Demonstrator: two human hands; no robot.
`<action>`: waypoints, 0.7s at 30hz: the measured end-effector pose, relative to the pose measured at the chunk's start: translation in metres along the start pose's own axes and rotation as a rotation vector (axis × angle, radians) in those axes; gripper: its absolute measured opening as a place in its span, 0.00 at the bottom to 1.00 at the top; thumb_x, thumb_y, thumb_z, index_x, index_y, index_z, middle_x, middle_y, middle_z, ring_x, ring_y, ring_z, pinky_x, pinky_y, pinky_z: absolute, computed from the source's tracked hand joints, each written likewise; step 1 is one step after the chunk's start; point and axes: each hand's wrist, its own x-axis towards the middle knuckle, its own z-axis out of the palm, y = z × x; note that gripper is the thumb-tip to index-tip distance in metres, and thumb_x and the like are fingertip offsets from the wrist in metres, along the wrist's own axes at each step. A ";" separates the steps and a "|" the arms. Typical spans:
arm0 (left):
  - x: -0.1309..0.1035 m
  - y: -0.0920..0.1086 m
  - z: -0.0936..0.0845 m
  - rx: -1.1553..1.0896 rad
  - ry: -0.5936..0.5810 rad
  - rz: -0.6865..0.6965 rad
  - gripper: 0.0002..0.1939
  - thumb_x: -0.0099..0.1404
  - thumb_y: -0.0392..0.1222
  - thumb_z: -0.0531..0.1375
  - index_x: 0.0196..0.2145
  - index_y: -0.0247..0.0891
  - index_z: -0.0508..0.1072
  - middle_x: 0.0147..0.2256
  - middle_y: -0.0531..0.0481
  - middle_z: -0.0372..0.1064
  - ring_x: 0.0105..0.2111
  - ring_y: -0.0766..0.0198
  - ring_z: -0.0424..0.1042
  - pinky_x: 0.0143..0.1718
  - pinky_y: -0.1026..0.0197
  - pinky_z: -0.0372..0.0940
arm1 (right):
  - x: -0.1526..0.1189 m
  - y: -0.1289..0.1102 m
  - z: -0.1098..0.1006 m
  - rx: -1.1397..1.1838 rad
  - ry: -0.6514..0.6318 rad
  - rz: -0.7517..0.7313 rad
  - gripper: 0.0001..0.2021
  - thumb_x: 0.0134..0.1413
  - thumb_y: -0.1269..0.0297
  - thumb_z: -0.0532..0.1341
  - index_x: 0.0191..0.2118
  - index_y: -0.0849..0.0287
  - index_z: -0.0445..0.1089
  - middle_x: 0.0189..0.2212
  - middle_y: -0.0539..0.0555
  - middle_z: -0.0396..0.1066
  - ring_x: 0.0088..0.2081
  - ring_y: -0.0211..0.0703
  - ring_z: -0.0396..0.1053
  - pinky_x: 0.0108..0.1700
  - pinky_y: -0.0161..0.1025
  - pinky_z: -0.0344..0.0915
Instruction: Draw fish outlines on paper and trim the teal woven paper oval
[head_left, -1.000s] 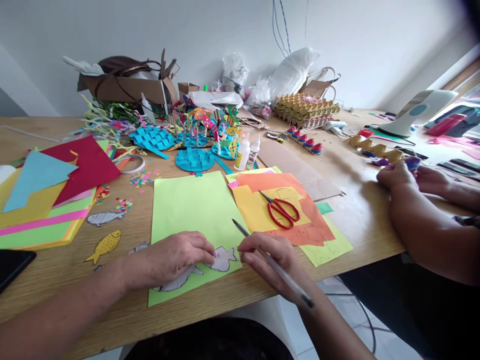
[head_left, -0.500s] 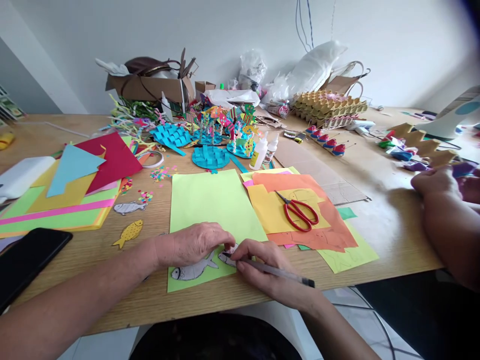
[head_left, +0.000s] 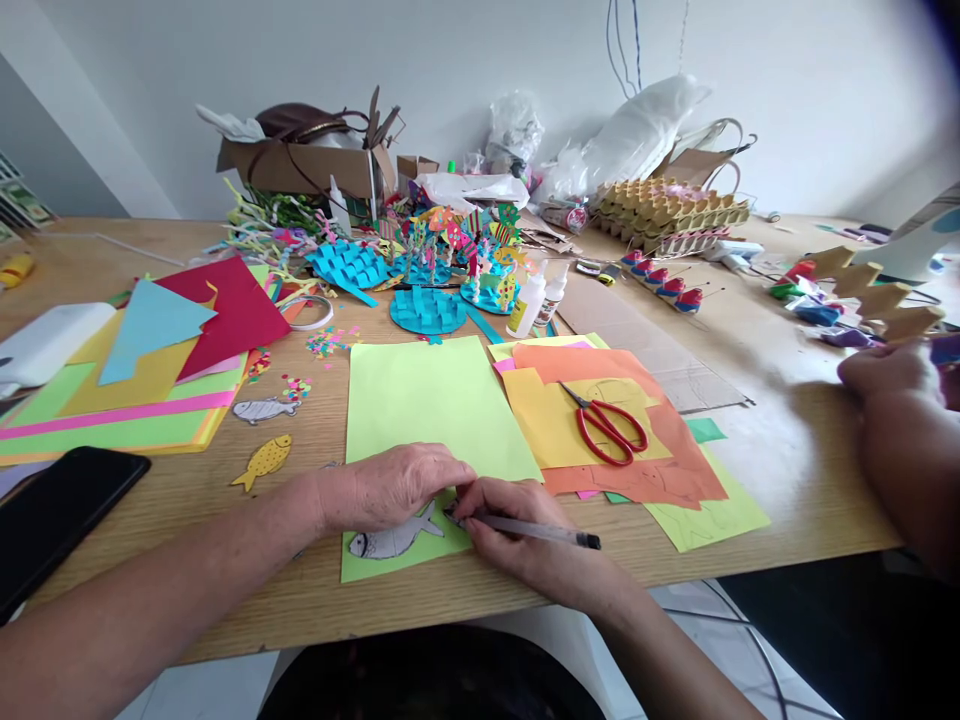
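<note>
A light green sheet [head_left: 427,400] lies on the table in front of me. My left hand [head_left: 401,487] rests on its lower part, fingers bent down together at a small fish cutout that is mostly hidden between my hands; what the fingertips press is hard to see. My right hand [head_left: 525,535] grips a grey pen [head_left: 536,529], its tip down at that cutout on the green sheet. Below my left hand a grey fish cutout [head_left: 390,541] lies flat. Left of the sheet are a yellow fish cutout [head_left: 266,460] and another grey fish cutout [head_left: 262,410].
Red-handled scissors [head_left: 611,430] lie on orange and yellow papers at right. A black phone [head_left: 67,520] and coloured sheets [head_left: 150,425] are at left. Glue bottles [head_left: 528,305] and blue woven paper pieces [head_left: 427,312] stand behind. Another person's hand [head_left: 892,375] is at far right.
The pen in my right hand has tilted flatter and its back end has moved left. My hands now cover more of the small fish cutout. The whole view has shifted slightly.
</note>
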 end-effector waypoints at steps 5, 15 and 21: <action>-0.001 -0.001 0.001 0.002 0.006 0.006 0.13 0.66 0.29 0.48 0.41 0.36 0.70 0.35 0.48 0.68 0.36 0.63 0.66 0.40 0.64 0.60 | -0.001 -0.001 -0.001 -0.010 -0.001 0.005 0.07 0.49 0.73 0.55 0.31 0.59 0.69 0.24 0.47 0.68 0.24 0.33 0.61 0.28 0.30 0.58; -0.002 -0.003 0.001 0.009 0.024 0.015 0.13 0.66 0.28 0.48 0.42 0.37 0.68 0.35 0.48 0.68 0.36 0.63 0.66 0.40 0.64 0.61 | 0.000 -0.003 -0.001 -0.010 0.010 0.002 0.07 0.49 0.73 0.54 0.31 0.60 0.70 0.25 0.49 0.69 0.25 0.35 0.64 0.29 0.31 0.59; -0.003 -0.004 0.003 0.005 0.040 0.025 0.13 0.68 0.30 0.45 0.41 0.36 0.68 0.35 0.47 0.68 0.35 0.63 0.66 0.39 0.64 0.60 | 0.000 -0.002 0.001 -0.021 0.045 0.015 0.07 0.49 0.73 0.54 0.31 0.59 0.69 0.26 0.49 0.71 0.27 0.35 0.66 0.29 0.30 0.60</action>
